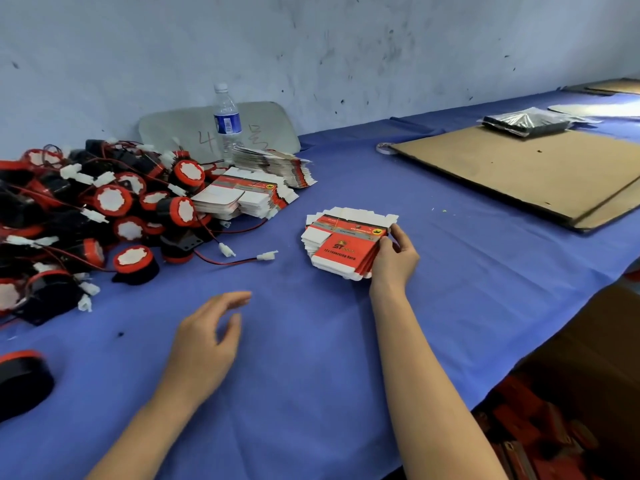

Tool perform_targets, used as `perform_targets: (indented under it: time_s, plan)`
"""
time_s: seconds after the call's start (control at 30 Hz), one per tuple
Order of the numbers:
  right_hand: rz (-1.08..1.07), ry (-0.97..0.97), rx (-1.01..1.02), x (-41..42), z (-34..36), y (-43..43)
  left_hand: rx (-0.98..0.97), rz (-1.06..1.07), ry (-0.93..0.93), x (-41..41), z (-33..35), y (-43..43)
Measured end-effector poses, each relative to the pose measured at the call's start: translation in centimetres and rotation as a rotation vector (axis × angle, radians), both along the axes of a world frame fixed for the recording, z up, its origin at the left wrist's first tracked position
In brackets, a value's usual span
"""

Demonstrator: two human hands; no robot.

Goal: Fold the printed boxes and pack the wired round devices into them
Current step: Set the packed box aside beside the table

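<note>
A stack of flat red-and-white printed boxes lies on the blue tablecloth near the middle. My right hand grips the stack's right edge, thumb on top. My left hand hovers over the bare cloth nearer to me, fingers loosely spread, holding nothing. A big pile of black-and-red round devices with red wires and white connectors fills the left side. Two more stacks of flat boxes lie beside that pile.
A water bottle stands at the back by the wall in front of a grey panel. A large cardboard sheet with a silvery bag lies at right. One round device sits at the lower left edge. The table edge runs diagonally at right.
</note>
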State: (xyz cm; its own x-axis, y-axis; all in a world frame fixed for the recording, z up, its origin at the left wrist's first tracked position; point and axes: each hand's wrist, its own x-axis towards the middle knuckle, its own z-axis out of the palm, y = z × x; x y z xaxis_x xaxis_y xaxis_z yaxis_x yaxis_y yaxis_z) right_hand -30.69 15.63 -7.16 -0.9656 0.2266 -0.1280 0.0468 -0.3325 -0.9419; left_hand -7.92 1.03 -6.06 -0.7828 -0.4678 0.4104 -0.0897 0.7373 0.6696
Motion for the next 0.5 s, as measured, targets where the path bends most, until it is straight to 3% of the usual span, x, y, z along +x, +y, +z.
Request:
perform_targets:
  time_s: [0.17, 0.3, 0.5]
  plan:
    - [0.027, 0.035, 0.086, 0.3, 0.1, 0.1, 0.069, -0.18, -0.209, -9.4, 3.5, 4.4]
    - [0.035, 0.063, 0.114, 0.3, -0.1, 0.5, -0.063, -0.164, -0.49, -15.4, 4.6, 5.9]
    - [0.077, 0.098, 0.119, 0.1, -0.3, 0.5, -0.21, -0.161, -0.507, -17.9, 4.5, 5.9]
